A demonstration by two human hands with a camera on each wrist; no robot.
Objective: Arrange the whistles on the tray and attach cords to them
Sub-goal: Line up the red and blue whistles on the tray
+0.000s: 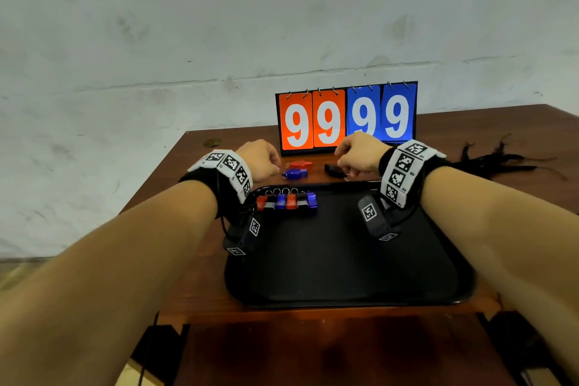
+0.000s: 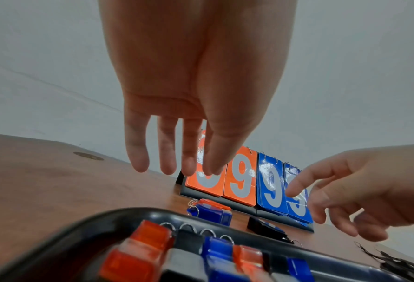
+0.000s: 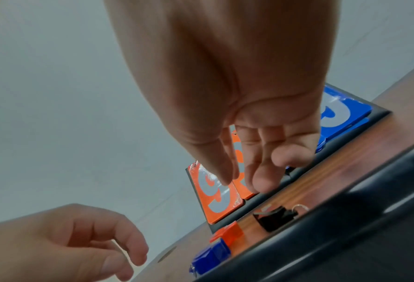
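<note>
A black tray (image 1: 329, 260) lies in front of me with a row of several red, black and blue whistles (image 1: 286, 201) along its far left edge. Behind the tray, on the table, lie a red whistle (image 1: 301, 163), a blue whistle (image 1: 296, 173) and a black whistle (image 1: 334, 170). My left hand (image 1: 263, 160) hovers just left of the blue one, its fingers (image 2: 167, 152) hanging straight and empty. Above the black whistle (image 3: 273, 217) hangs my right hand (image 1: 357, 155), its fingers (image 3: 261, 177) loosely curled and holding nothing.
A flip scoreboard (image 1: 346, 117) showing 99 99 stands behind the loose whistles. A heap of black cords (image 1: 501, 161) lies on the wooden table (image 1: 219, 307) to the right. The table's left edge is close to my left arm.
</note>
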